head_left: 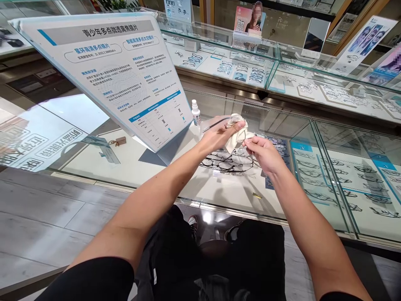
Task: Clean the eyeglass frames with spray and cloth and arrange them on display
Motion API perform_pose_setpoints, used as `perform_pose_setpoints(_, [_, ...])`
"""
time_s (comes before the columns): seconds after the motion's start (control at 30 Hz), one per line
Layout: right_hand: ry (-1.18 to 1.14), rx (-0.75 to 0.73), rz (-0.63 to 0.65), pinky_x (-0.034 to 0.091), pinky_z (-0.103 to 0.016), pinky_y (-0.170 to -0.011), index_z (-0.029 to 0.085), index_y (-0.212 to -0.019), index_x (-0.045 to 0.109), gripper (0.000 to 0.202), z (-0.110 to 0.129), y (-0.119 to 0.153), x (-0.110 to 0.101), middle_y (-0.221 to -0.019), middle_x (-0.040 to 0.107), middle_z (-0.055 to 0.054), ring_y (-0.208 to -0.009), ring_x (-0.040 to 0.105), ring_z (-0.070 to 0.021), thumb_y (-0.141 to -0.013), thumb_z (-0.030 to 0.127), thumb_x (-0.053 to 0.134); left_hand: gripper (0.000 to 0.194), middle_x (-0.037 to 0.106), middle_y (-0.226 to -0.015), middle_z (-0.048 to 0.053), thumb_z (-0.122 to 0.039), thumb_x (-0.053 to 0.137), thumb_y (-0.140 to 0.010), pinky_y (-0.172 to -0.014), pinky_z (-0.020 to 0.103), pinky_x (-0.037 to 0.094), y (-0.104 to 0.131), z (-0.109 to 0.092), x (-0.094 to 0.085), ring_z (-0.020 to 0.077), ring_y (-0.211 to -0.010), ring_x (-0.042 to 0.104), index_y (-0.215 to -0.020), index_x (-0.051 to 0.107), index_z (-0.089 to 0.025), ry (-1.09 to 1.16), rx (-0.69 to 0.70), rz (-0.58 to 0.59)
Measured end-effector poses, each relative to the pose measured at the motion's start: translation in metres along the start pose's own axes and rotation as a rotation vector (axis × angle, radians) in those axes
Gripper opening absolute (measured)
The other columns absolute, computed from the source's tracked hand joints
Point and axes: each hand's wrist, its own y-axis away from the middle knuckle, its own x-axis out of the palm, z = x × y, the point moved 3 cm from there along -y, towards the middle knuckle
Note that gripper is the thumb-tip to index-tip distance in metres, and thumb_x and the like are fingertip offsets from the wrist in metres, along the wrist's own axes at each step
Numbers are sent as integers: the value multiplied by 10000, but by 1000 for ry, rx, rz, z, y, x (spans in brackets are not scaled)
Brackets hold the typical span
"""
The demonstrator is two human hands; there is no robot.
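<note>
Above the glass counter, my left hand is closed around a cream cloth, with the thumb pressed on top. A pair of eyeglasses is partly wrapped in that cloth; one dark temple sticks out over the back of my left hand, and the lenses are mostly hidden. My right hand pinches a thin part of the eyeglasses at the right edge of the cloth, fingertips together. Just below both hands, several eyeglasses with dark frames lie in rows. A small white spray bottle stands left of the cloth.
A large printed sign leans at the left on the counter. A brown key fob lies near its base. Glass display cases with eyeglasses extend right and behind. A small yellow item sits near the counter's front edge.
</note>
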Motion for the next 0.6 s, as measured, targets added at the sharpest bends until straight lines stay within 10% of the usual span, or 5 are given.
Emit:
perform_pose_setpoints(0.23, [-7, -10, 8, 375, -327, -708, 226, -797, 771, 378, 7, 2, -4, -834, 695, -26, -714, 457, -154, -714, 562, 921, 414, 698, -828, 34, -539, 927, -782, -634, 301, 420, -5, 4, -2, 157, -708, 552, -896, 724, -196, 64, 17, 245])
perform_pose_setpoints(0.6, [-46, -22, 58, 392, -313, -708, 218, -763, 736, 498, 13, 6, 6, -826, 663, -18, -732, 475, -149, -689, 659, 953, 579, 555, -666, -9, -727, 772, -908, -602, 275, 383, -2, 2, 3, 116, -618, 486, -744, 648, -185, 48, -35, 84])
